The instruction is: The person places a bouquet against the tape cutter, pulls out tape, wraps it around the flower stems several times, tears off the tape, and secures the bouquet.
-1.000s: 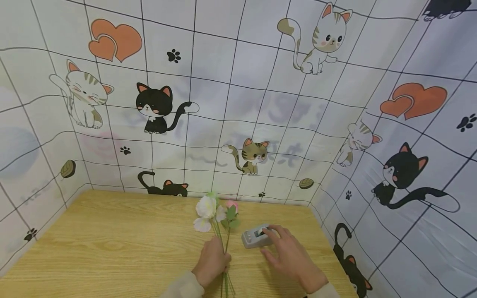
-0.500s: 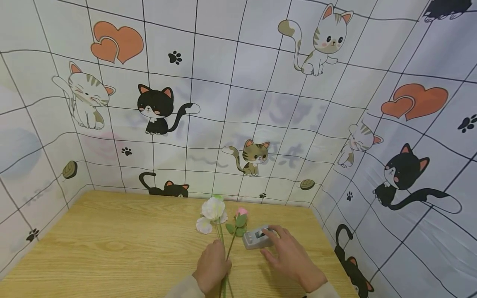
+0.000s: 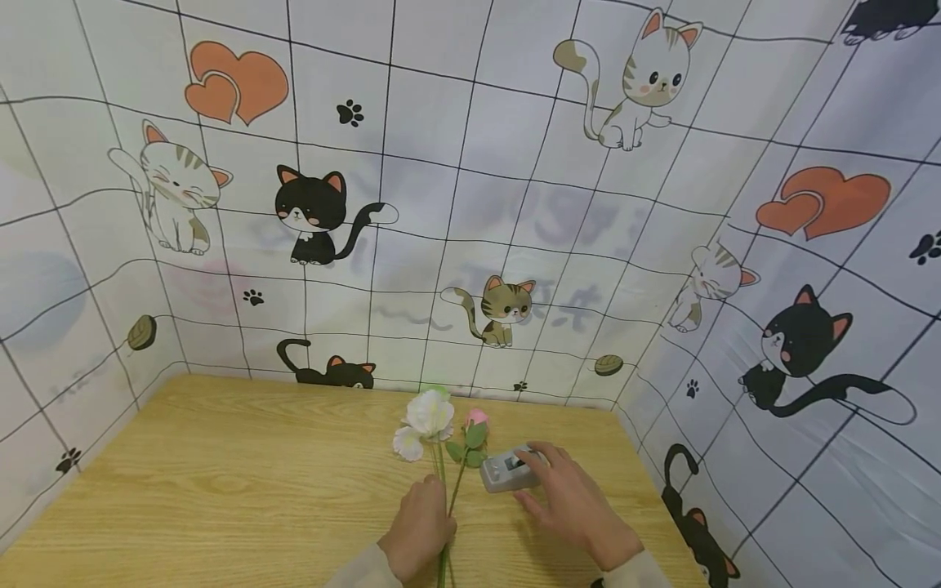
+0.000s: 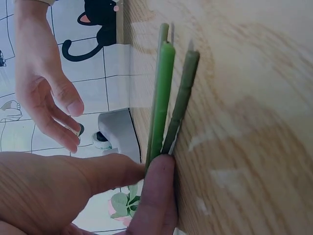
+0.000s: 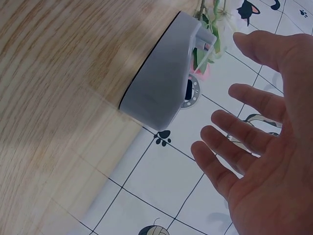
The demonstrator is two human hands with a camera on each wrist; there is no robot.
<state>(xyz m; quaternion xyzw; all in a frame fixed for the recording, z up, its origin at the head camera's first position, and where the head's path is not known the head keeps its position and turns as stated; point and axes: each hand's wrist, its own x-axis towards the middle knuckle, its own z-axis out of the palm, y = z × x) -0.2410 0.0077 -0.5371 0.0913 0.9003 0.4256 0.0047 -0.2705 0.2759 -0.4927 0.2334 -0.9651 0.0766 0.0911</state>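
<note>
Two flowers [image 3: 439, 425] lie just left of grey device [image 3: 507, 471] on wood table [image 3: 220, 490].

On the table [image 3: 220, 482], the flowers [image 3: 441, 441] lie just left of the device [image 3: 507, 471]

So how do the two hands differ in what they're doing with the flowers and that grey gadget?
The left hand is curled, pinching the green flower stems against the wooden table; the right hand has spread, relaxed fingers by the grey device. In the right wrist view its fingers stand clear of the device, gripping nothing. Both hands stay low over the table.
</note>
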